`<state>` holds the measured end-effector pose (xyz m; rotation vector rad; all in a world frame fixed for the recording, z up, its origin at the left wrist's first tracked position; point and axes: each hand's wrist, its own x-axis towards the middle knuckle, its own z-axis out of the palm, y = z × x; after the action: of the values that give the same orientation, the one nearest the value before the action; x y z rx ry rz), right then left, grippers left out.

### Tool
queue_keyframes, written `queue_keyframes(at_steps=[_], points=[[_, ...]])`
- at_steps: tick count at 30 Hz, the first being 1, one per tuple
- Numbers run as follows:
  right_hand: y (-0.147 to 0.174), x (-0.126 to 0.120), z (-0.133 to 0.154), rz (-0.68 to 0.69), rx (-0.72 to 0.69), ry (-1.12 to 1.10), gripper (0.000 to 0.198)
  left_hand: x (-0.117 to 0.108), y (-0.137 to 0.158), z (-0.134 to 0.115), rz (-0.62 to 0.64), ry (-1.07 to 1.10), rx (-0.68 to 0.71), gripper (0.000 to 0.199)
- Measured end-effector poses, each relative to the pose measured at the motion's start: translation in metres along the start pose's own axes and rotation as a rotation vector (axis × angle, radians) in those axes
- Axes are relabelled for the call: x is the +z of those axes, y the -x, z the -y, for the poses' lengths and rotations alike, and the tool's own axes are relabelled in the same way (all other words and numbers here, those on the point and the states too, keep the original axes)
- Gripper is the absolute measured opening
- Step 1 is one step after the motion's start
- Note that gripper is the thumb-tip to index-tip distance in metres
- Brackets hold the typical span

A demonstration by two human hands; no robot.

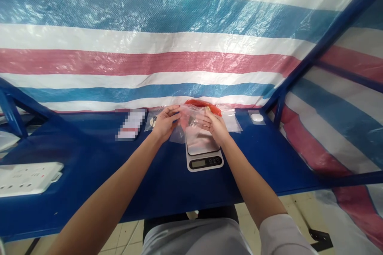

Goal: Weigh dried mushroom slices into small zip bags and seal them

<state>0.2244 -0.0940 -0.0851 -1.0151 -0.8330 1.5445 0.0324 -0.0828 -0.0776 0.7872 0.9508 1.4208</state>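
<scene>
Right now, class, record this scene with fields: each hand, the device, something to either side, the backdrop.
Left hand: holding one side of a clear bag
Right hand: holding the bag's other side
Device: digital scale, on the blue table
To the left: white power strip
To the right: round white item
Backdrop: striped sheet

Two hands (165, 124) (216, 126) (a pair), one scale (203, 146), one power strip (26, 179)
</scene>
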Motion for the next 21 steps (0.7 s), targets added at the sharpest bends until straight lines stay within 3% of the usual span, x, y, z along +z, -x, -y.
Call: queue_keyframes(at_steps=[9,16,21], points=[[-0.013,0.005,0.0,0.037,-0.085,0.244,0.033,-0.019,-0.003,-0.004,0.216,-0.216,0.002,0.036],[-0.019,-0.001,-0.008,0.111,-0.256,0.342,0.028,-0.023,-0.006,0.003,0.178,-0.41,0.107,0.022],[-0.023,-0.009,-0.017,0.045,-0.361,0.468,0.02,-0.017,0.004,-0.003,0.061,-0.674,0.383,0.021]])
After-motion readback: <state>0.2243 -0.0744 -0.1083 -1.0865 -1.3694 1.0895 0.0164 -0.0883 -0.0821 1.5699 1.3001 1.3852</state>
